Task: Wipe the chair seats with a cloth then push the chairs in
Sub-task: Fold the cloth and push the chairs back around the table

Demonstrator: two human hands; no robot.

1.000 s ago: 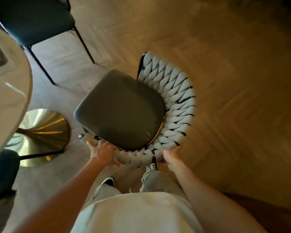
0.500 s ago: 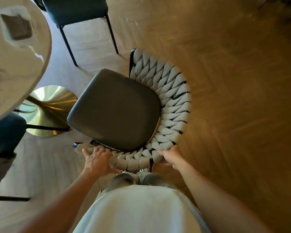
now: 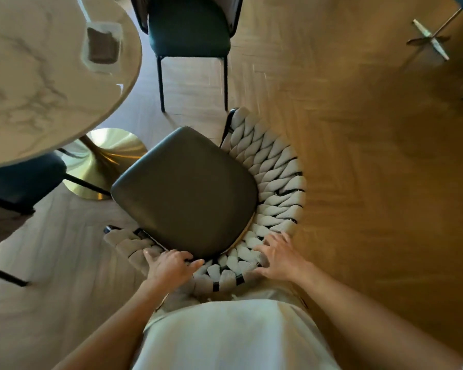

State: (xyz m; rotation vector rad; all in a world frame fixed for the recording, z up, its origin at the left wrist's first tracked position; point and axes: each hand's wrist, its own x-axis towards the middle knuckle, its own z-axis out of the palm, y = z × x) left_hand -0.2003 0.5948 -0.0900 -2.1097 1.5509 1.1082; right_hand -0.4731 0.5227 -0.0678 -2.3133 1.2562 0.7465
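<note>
you stand right behind the chair (image 3: 187, 193), looking straight down at its dark seat cushion (image 3: 185, 190) and the curved back of pale woven cord (image 3: 275, 182) that wraps its far and near side. your left hand (image 3: 169, 265) sits on the woven back at the near left, fingers (image 3: 182, 256) curled over the top of the rim so that they grip it, thumb stretched toward the middle. your right hand (image 3: 278, 256) lies on the rim at the near right, fingers spread and fairly straight across the cords, pressing on them rather than wrapped round.

the chair stands on the wooden floor (image 3: 372, 169), its front corner pointing toward the brass pedestal base (image 3: 110, 161) of the round marble desk (image 3: 38, 76); the seat is near the desk's edge but not under it. on the desk lies a small dark square thing (image 3: 102, 45), too blurred to name. a second chair with a dark green seat (image 3: 189, 28) stands beyond, just beside the desk, and part of another dark seat (image 3: 19, 180) shows under the desk's near edge at the left. your pale clothing (image 3: 233, 337) fills the bottom of the view.
</note>
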